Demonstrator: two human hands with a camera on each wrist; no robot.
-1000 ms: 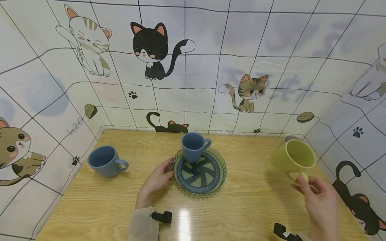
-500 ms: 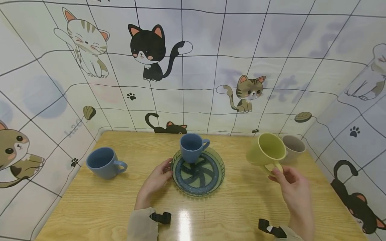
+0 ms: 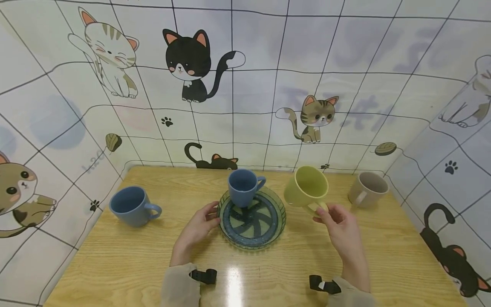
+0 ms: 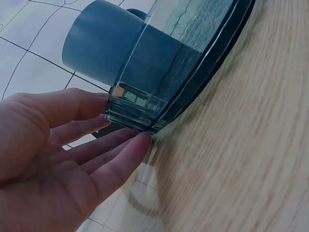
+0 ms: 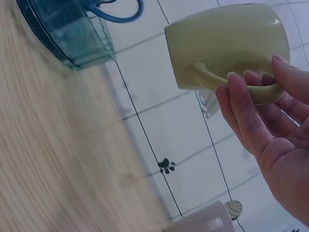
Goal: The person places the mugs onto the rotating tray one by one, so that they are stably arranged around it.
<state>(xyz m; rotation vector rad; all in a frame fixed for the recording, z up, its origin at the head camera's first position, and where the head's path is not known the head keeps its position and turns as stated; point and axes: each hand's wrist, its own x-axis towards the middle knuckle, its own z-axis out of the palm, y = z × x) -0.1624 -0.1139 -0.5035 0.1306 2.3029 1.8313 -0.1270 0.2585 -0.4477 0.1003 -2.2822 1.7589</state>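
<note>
Your right hand pinches the handle of the yellow mug, raised above the counter, just right of the green glass dish. Your left hand has its fingers slightly spread, touching the dish's left side near the counter's middle. The small blue cup stands inside the dish, toward the counter's back edge. The wide blue cup sits near the left edge, the grey mug near the back right corner.
</note>
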